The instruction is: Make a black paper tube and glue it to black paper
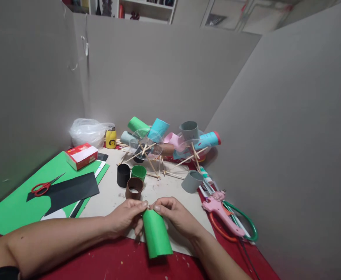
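Observation:
A tube covered in bright green paper (157, 235) is tilted toward me over the front of the table. My left hand (126, 217) pinches its far rim from the left with thumb and finger. On the other side, my right hand (174, 216) grips the same rim, thumb on the green paper. The inside of the tube is hidden. Just beyond my hands stand a brown paper ring (134, 189), a black one (123, 175) and a dark green one (139, 172). A grey tube (192, 181) sits farther right.
Behind stand stick-and-plastic wheel frames (145, 146) bearing coloured tubes. Red-handled scissors (42, 188) lie on black paper (77, 190) and green sheets (9, 198) at left, near a red box (82, 156). A pink glue gun (224, 216) lies right. Grey panels (164, 70) enclose the table.

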The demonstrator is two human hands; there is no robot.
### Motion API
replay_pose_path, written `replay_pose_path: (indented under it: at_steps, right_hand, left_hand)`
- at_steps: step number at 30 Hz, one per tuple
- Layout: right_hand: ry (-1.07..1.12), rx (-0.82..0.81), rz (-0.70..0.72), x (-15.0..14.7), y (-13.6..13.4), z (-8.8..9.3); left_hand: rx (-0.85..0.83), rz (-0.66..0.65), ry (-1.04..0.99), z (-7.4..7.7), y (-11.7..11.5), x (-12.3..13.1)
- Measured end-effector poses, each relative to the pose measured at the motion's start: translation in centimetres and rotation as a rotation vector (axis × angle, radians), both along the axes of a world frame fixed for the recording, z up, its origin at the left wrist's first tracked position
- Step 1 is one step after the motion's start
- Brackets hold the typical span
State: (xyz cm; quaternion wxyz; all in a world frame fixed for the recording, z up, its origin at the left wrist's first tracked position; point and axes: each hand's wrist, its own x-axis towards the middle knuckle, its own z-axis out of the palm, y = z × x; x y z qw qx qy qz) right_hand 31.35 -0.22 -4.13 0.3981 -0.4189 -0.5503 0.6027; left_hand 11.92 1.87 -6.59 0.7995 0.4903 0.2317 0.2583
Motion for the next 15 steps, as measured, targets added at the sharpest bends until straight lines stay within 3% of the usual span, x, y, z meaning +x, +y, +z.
replay_pose_path:
  at_steps: [15]
  right_hand:
    - [-0.004, -0.011, 0.059, -0.12, -0.02, -0.41]
  left_hand:
    - [0.049, 0.016, 0.022, -0.05, -0.05, -0.38]
